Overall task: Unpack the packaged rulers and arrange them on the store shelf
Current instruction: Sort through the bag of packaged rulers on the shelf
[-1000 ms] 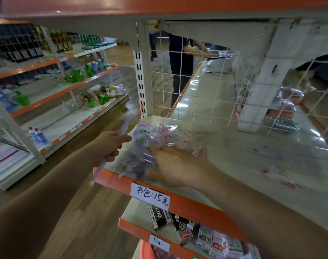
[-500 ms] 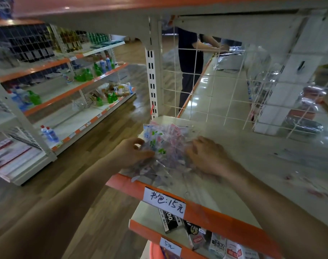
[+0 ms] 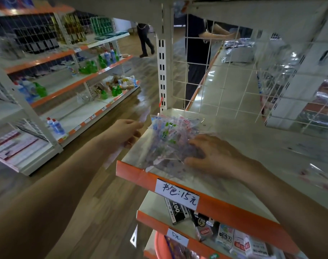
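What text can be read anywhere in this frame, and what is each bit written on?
"书包:15元": handwritten label on the upper shelf's orange edge.
"5元": small label on the shelf edge below.
"100": black box on the lower shelf.
Too blurred or small to read: print on the ruler packets, the white packs and the far-shelf tags.

Glossy clear plastic rulers — smooth metal shelf.

Shelf lbl "书包:15元" (lwr lbl: "5元").
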Action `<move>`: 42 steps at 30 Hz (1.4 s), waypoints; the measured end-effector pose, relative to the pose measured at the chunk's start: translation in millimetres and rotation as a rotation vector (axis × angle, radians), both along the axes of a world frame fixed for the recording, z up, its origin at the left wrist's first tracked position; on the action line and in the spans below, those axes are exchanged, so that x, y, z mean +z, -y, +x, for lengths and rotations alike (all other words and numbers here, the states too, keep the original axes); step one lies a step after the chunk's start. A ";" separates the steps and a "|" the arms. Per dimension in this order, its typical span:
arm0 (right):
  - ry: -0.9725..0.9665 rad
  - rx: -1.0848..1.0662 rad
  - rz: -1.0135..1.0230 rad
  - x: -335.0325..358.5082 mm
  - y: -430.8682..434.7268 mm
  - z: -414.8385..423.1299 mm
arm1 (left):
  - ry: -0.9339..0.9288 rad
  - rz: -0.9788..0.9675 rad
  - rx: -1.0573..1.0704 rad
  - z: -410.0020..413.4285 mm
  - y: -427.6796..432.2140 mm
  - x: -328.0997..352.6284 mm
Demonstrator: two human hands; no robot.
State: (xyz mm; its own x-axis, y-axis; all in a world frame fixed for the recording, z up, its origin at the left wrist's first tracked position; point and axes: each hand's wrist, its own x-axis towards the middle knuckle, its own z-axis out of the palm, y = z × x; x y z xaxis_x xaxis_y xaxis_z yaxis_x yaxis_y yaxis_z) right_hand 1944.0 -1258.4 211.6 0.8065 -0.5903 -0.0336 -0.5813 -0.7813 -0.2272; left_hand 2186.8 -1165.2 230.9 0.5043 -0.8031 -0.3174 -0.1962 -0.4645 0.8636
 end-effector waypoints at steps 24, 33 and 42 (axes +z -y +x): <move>0.542 0.061 0.660 23.3 -166.2 147.1 | 0.420 -0.253 0.072 -19.8 -146.3 -17.6; 0.411 -0.132 0.754 -77.6 -227.2 244.3 | 0.556 0.082 -0.130 78.4 -207.3 -111.3; 0.276 -0.339 0.854 -180.4 -231.5 303.3 | 0.501 0.321 -0.154 134.6 -216.6 -213.9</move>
